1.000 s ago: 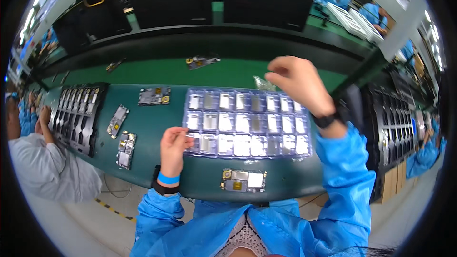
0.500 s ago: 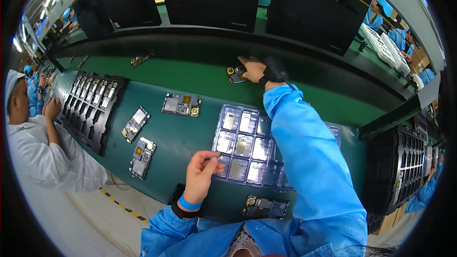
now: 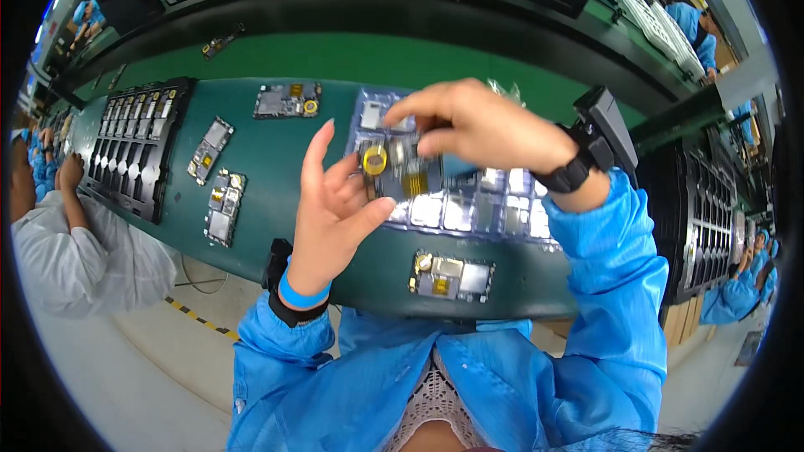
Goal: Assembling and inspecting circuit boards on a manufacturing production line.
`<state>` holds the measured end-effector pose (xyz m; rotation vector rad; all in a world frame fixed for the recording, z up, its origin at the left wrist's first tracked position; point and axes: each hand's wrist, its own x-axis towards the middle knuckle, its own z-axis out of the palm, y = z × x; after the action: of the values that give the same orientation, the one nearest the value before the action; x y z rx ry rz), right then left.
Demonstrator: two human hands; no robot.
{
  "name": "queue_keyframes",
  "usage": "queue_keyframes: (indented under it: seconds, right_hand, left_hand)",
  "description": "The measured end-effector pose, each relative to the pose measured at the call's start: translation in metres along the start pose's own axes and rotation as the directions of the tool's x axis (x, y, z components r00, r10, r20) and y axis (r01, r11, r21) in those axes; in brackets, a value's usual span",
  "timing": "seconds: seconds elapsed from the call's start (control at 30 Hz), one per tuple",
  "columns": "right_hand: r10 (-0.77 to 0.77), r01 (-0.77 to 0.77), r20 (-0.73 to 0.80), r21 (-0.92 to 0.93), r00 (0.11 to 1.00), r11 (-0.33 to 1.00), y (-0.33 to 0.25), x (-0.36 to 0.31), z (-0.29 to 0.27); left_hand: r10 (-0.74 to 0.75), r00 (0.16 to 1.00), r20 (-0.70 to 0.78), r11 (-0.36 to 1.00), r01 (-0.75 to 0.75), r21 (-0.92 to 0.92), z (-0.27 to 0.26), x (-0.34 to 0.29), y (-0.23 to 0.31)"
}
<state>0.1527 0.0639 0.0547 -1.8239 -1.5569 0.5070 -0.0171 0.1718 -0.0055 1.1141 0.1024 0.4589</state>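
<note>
A circuit board (image 3: 410,174) with a yellow ring is held up above the clear plastic tray (image 3: 356,130), slightly blurred. At its left edge, the thumb and curled fingers of my left hand (image 3: 327,209) close on a corner, while the index finger points upward. My right hand (image 3: 481,125) bends over the board from the upper right, thumb and fingers at its top edge. Beneath both hands, the tray carries silvery metal pieces in square pockets, partly hidden. Another circuit board (image 3: 452,276) lies just in front of the tray.
Left of the tray lie more circuit boards: one near the back (image 3: 287,100), one tilted (image 3: 210,149) and one closer (image 3: 224,208). A black slotted tray (image 3: 138,146) stands near a co-worker's white sleeve (image 3: 92,247). Stacked black trays (image 3: 687,209) rise at right.
My right hand has come back from the far green strip, bringing the circuit board above the clear tray. My left hand has left the tray's edge and met the board. The view has shifted.
</note>
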Motion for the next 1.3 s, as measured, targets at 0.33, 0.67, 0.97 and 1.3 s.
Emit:
queue_keyframes:
  seconds: [0.33,0.67,0.97,1.3]
  right_hand:
    - [0.479,-0.482,-0.562,0.157,0.674,0.862,0.034,-0.144,-0.006]
    - [0.537,-0.91,-0.744,-0.241,0.397,0.339,0.05,-0.229,0.061]
    - [0.56,-0.881,-0.779,0.02,0.283,0.473,0.055,-0.239,0.069]
    - [0.56,-0.866,-0.757,-0.014,0.336,0.5,0.053,-0.233,0.071]
  left_hand:
    - [-0.214,0.957,-0.196,0.97,0.185,-0.155,-0.015,-0.05,-0.015]
    - [-0.513,0.843,-0.164,0.85,0.471,-0.237,0.005,-0.062,-0.024]
    - [-0.457,0.871,0.182,0.869,0.481,-0.121,0.066,-0.052,-0.037]
    - [-0.375,0.918,0.131,0.925,0.38,-0.009,0.087,-0.056,-0.05]
